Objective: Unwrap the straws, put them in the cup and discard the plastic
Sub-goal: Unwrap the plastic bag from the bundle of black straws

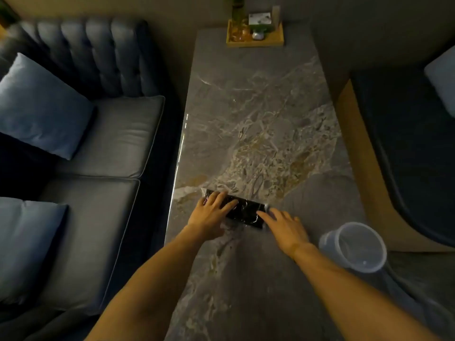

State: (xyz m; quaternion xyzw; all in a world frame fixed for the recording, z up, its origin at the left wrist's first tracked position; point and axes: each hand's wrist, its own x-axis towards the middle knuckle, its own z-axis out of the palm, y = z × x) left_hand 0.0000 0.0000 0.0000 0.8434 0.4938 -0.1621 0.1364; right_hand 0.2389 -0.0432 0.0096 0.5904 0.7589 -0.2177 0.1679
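A dark pack of wrapped straws (243, 212) in shiny plastic lies flat on the marble table (258, 119), near its left edge. My left hand (211, 215) rests on the pack's left end with fingers spread over it. My right hand (283, 227) touches the pack's right end with its fingertips, fingers apart. A clear plastic cup (354, 247) stands upright to the right of my right wrist, with nothing visible inside it.
A wooden tray (254, 33) with a bottle and small items stands at the table's far end. A grey sofa (103, 143) with blue cushions runs along the left. Another dark seat (418, 156) stands on the right.
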